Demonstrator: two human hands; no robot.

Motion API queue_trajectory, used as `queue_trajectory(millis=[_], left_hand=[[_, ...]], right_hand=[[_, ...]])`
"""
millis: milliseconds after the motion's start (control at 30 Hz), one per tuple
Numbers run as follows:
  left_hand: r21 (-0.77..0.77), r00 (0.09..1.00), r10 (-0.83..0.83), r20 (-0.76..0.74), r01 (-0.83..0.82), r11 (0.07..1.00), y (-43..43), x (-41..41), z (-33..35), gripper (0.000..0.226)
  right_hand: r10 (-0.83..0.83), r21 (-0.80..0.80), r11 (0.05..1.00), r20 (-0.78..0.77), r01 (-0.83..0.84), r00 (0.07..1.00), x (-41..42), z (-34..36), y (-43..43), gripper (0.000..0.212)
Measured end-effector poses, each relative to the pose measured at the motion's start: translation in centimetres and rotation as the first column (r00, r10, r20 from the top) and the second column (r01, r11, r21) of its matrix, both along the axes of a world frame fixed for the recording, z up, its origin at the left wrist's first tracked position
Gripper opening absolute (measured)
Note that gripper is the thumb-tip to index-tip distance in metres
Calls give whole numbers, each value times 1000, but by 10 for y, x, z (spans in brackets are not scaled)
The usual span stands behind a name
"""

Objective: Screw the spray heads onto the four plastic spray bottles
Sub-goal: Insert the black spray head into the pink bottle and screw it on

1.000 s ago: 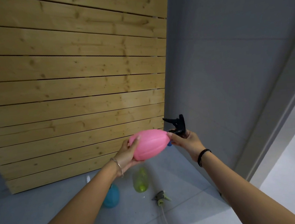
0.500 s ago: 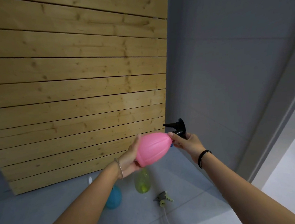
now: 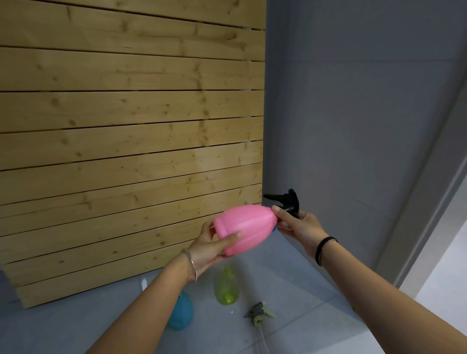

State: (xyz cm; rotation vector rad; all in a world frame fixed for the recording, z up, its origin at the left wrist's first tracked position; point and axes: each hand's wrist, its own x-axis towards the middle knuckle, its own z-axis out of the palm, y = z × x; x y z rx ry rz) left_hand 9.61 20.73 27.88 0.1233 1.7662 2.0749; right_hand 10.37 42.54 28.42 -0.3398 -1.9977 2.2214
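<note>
A pink spray bottle [image 3: 246,227] lies sideways in the air, its base held by my left hand [image 3: 208,248]. My right hand [image 3: 302,226] grips the black spray head [image 3: 286,202] at the bottle's neck, its trigger pointing left. Below on the grey floor a yellow-green bottle [image 3: 226,287] lies without a head. A blue bottle [image 3: 181,310] is partly hidden behind my left forearm. A loose grey and yellow spray head [image 3: 258,313] with a clear tube lies on the floor to the right of them.
A wooden slat panel [image 3: 113,158] stands against the wall ahead. A grey wall [image 3: 361,111] and door frame [image 3: 437,188] rise at the right. Grey floor tiles [image 3: 306,296] lie below.
My left hand shifted its grip, the thumb now lying across the pink bottle's side. The bottle and black head stayed at about the same place, with the head turned slightly.
</note>
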Motion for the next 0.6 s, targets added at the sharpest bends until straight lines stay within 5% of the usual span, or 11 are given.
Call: queue_trajectory(millis=[100, 233, 367, 500, 600], left_hand=[[30, 994, -74, 77, 71, 997, 0, 3, 2, 107], [6, 998, -7, 63, 7, 1000, 1, 2, 0, 69], [57, 1000, 1, -29, 1, 998, 3, 0, 0, 125], [-14, 983, -87, 163, 90, 996, 1, 6, 0, 68], [0, 999, 44, -16, -44, 999, 3, 0, -2, 80]], right_hand=[[35, 7, 999, -6, -35, 999, -1, -2, -1, 21], [33, 8, 999, -15, -33, 999, -1, 0, -4, 24], [46, -23, 999, 3, -46, 999, -1, -1, -5, 30], [41, -4, 999, -10, -41, 999, 0, 2, -6, 33], [17, -28, 999, 12, -17, 1000, -1, 1, -5, 27]])
